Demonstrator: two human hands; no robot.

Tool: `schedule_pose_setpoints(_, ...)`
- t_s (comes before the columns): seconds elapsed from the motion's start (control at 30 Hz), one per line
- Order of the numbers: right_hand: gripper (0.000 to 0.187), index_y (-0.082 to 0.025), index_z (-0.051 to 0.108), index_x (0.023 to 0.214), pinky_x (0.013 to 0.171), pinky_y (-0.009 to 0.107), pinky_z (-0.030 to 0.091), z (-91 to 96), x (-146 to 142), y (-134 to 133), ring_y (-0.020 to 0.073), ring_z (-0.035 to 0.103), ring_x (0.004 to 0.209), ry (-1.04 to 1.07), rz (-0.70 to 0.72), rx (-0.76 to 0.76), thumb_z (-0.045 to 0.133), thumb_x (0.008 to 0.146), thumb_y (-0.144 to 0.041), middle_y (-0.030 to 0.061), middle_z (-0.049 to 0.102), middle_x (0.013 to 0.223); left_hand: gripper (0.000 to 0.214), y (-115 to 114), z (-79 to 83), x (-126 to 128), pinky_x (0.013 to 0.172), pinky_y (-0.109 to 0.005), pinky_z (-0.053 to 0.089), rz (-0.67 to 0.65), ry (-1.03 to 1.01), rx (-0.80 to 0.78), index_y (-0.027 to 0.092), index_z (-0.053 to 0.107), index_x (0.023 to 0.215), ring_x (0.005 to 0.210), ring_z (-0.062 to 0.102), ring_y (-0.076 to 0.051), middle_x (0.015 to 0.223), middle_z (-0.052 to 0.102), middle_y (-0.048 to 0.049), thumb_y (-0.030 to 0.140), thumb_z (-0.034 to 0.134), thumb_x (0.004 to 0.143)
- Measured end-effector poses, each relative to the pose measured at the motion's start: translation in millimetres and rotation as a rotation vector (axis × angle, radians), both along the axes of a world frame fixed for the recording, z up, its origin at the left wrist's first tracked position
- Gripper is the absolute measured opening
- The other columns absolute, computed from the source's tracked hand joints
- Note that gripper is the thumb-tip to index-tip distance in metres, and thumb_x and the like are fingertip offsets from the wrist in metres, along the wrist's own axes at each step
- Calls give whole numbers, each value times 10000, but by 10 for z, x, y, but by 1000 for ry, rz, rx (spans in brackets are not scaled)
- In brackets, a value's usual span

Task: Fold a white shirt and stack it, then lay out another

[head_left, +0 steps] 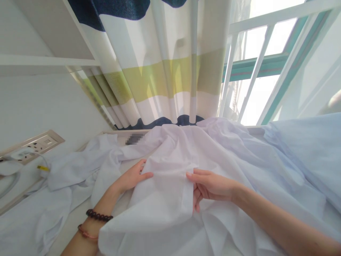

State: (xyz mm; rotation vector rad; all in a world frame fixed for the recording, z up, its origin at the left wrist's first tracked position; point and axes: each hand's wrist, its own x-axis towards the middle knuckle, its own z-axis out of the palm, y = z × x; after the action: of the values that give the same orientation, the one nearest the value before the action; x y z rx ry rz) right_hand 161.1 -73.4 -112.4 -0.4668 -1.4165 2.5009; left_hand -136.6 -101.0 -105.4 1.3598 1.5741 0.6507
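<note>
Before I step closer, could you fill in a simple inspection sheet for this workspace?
Surface: pale surface, largely covered by fabric.
Things in hand: white cloth, loosely draped and creased.
Clutter: more white fabric at left, pale bluish fabric at right, a dark item at the back, too blurred to identify.
Hands: left hand touches the white cloth, grip unclear; right hand pinches its edge.
Cables: pale cable at left, near a wall socket panel.
Surroundings: striped curtain behind, white railing before a bright window at right.
</note>
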Motion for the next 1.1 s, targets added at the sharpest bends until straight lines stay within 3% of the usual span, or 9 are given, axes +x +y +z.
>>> schedule_pose_setpoints(0.13,460,-146,574,970,479,182,431,-59,14,10,105,624,576,-126,26,62,728,747,-517,14,673,705,732,0,-28,3,866,-424,520,-3,4,10,191,427,1293,1055,642,-298,1182,647,-133,530,730,719)
schedule_pose_setpoints(0.27,297,-147,558,667,323,182,231,-16,31,24,37,354,337,-352,156,111,648,807,-394,-25,569,486,766,3,-20,19,843,-422,529,14,50,52,205,395,1327,1034,647,-304,1175,649,-132,530,727,718)
schedule_pose_setpoints(0.33,290,-168,496,619,323,187,179,19,42,46,22,272,334,-396,143,140,600,825,-344,-10,608,519,782,13,-26,2,837,-419,525,33,125,71,203,383,1334,1038,640,-313,1163,650,-134,534,725,714)
schedule_pose_setpoints(0.47,182,-197,481,800,371,179,264,98,139,68,44,353,400,-451,27,327,593,833,-336,-6,686,677,740,38,-49,-31,860,-439,493,28,377,115,216,367,1342,993,634,-314,1124,646,-118,541,667,749)
schedule_pose_setpoints(0.6,236,-204,550,1031,445,201,360,197,345,50,74,439,472,-502,-85,596,535,877,-384,-17,672,742,661,66,23,127,992,-509,380,-21,755,373,206,402,1349,1124,531,-343,1229,550,-130,467,616,780)
schedule_pose_setpoints(0.73,229,-210,650,989,549,244,387,226,554,125,142,555,628,-715,-138,929,511,881,-356,15,650,720,452,154,219,495,1103,-504,253,-297,789,472,252,527,1257,1278,402,-309,1336,502,-83,443,540,847)
schedule_pose_setpoints(0.87,178,-217,670,863,567,289,376,273,789,281,195,577,702,-1018,-210,1129,576,819,-361,66,663,862,527,302,325,817,1154,-456,198,-590,689,337,264,502,1343,1396,292,-294,1508,385,-67,495,528,870)
schedule_pose_setpoints(1.0,245,-238,660,950,588,306,407,441,1089,382,226,609,758,-1125,-203,1083,641,765,-397,65,657,915,724,336,156,976,1162,-537,97,-724,740,129,250,258,1509,1467,127,-301,1601,173,-75,621,394,901)
schedule_pose_setpoints(1.1,322,-212,649,941,610,316,421,464,1255,437,253,620,795,-1247,-244,1097,736,662,-348,71,644,895,726,249,-77,1052,1126,-626,-41,-640,814,189,257,180,1529,1476,-2,-316,1611,62,-68,641,298,924)
